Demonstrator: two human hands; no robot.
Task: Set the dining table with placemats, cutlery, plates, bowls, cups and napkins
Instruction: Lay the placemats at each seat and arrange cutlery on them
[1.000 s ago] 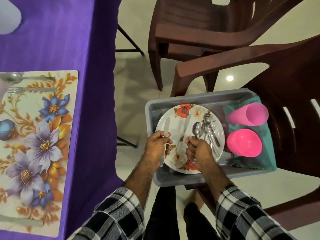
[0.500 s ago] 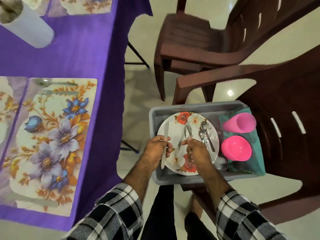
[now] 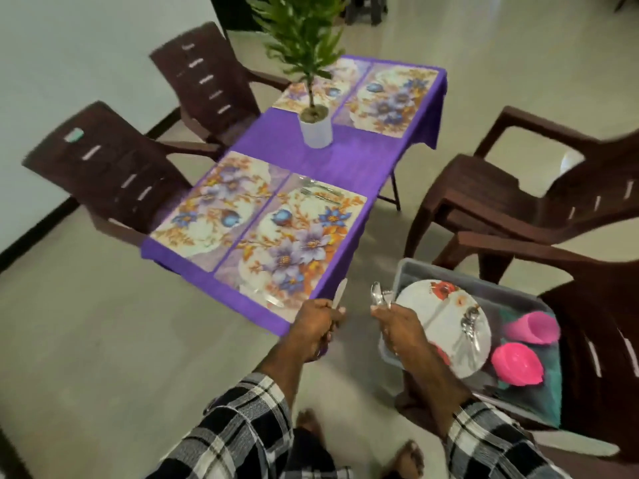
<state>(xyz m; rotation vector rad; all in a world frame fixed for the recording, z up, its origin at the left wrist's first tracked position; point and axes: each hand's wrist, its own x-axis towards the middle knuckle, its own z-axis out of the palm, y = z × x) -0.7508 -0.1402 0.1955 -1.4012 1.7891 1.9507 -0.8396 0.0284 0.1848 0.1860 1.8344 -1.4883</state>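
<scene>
While the left hand (image 3: 316, 319) grips a silver table knife (image 3: 339, 297) pointing to 12 o'clock and the right hand (image 3: 394, 318) clutches steel cutlery (image 3: 379, 296), the unset floral placemat (image 3: 214, 210) lies at 11 o'clock, nearer the left.

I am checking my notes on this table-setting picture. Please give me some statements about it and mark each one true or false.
1. The left hand holds a knife. True.
2. The right hand is empty. False: it holds cutlery.
3. The pink bowl stands on the table. False: it lies in the grey tub on a chair.
4. The potted plant stands on the purple tablecloth. True.
5. Four floral placemats lie on the table. True.
</scene>
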